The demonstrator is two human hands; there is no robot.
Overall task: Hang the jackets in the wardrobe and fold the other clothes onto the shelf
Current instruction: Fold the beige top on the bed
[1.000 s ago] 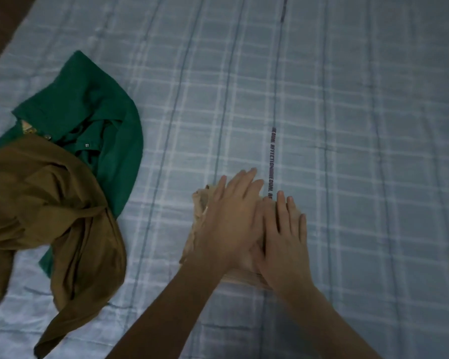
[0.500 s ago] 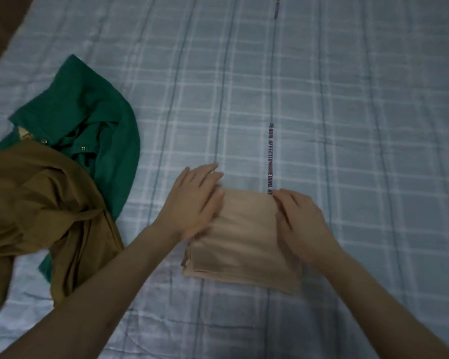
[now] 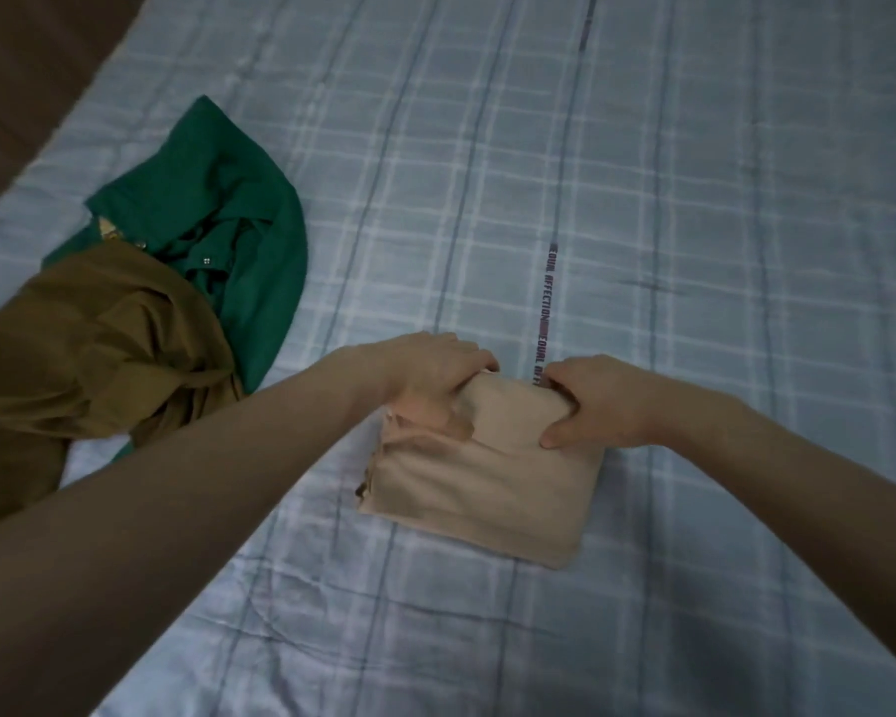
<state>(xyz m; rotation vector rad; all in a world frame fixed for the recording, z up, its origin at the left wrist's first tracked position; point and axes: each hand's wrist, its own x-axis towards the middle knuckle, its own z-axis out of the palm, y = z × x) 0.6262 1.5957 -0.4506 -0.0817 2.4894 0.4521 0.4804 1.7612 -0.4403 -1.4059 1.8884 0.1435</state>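
Bedsheet [image 3: 694, 199] lettering behind folded garment [image 3: 487, 483]

The room is dim, with flat bluish light and no glare, so the checked bed sheet [image 3: 694, 199] looks grey-blue and muted. Soft shadows lie under both forearms and beside the folded beige cloth [image 3: 487, 483]. The picture is grainy and slightly soft, and the sheet's lines bow outward toward the edges

A pale blue checked bedsheet [image 3: 694, 251] with a printed text stripe [image 3: 545, 302] meets what looks like brown floor [image 3: 27, 59].
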